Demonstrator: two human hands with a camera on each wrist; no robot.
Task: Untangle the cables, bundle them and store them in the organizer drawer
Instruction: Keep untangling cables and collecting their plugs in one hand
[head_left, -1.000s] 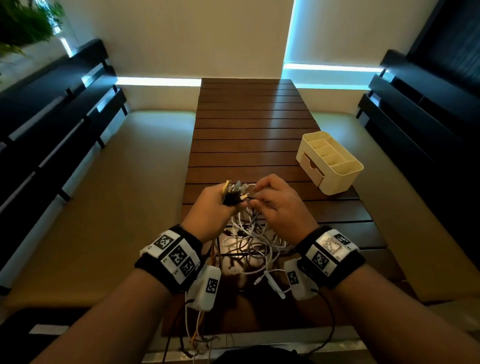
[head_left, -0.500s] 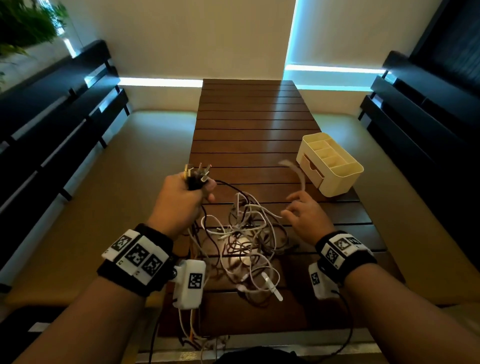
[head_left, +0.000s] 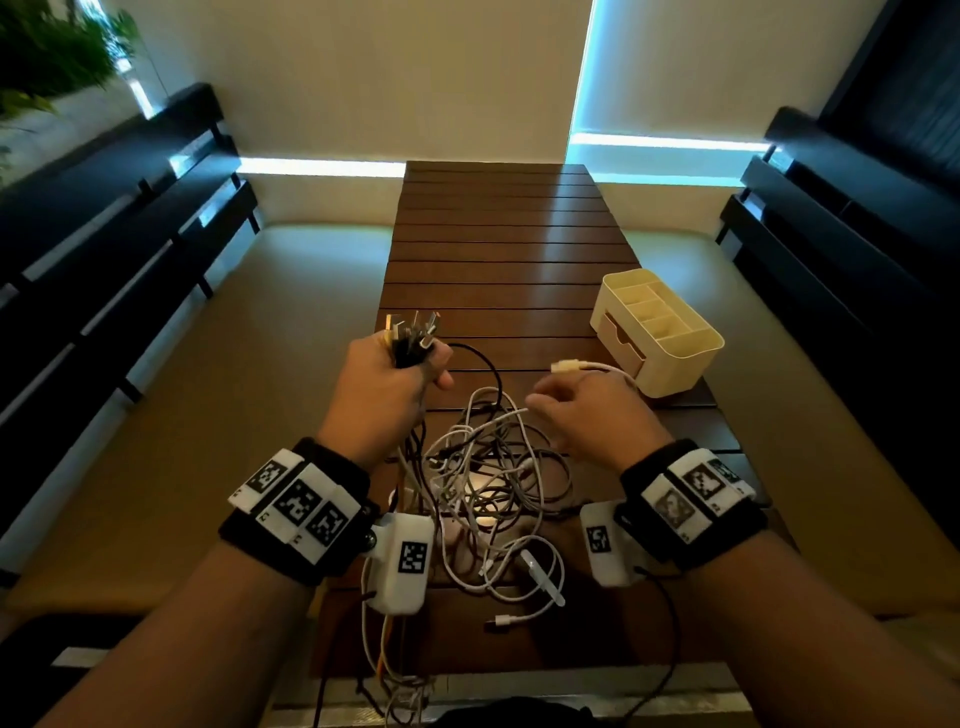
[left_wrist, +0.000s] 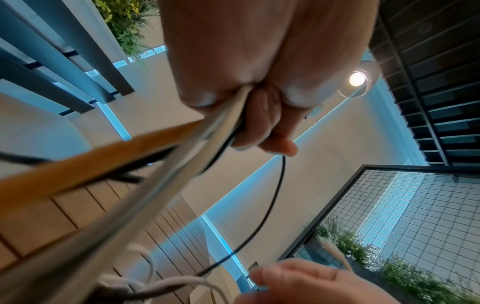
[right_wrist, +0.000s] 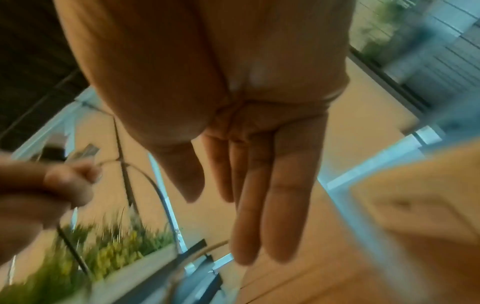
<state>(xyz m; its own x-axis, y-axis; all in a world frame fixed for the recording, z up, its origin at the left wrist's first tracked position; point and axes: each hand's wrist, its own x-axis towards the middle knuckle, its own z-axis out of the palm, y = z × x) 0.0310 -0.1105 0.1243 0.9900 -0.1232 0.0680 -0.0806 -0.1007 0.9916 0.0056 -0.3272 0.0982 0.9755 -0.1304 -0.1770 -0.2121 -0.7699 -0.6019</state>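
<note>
My left hand (head_left: 410, 371) grips a bunch of cable plug ends (head_left: 412, 332), held up above the slatted wooden table (head_left: 498, 249). The cords hang from my fist into a tangle of white and black cables (head_left: 488, 483) lying between my wrists. In the left wrist view my left hand (left_wrist: 259, 115) is curled tight round the cords (left_wrist: 207, 144). My right hand (head_left: 558, 408) hovers over the tangle's right side. Its fingers (right_wrist: 259, 195) are straight and hold nothing. A white cable end (head_left: 565, 367) sticks out just beyond its knuckles. The cream organizer (head_left: 670, 358) stands to the right, its drawer (head_left: 621, 338) closed.
Dark slatted benches (head_left: 104, 249) with tan cushions (head_left: 208, 415) flank the table on both sides. A loose white connector (head_left: 543, 577) lies near the table's front edge. Bare table boards stretch away behind the organizer.
My right hand let go of the plug bunch and moved right. My left hand carried the bunch up and to the left. A white cable end swung out toward the organizer.
</note>
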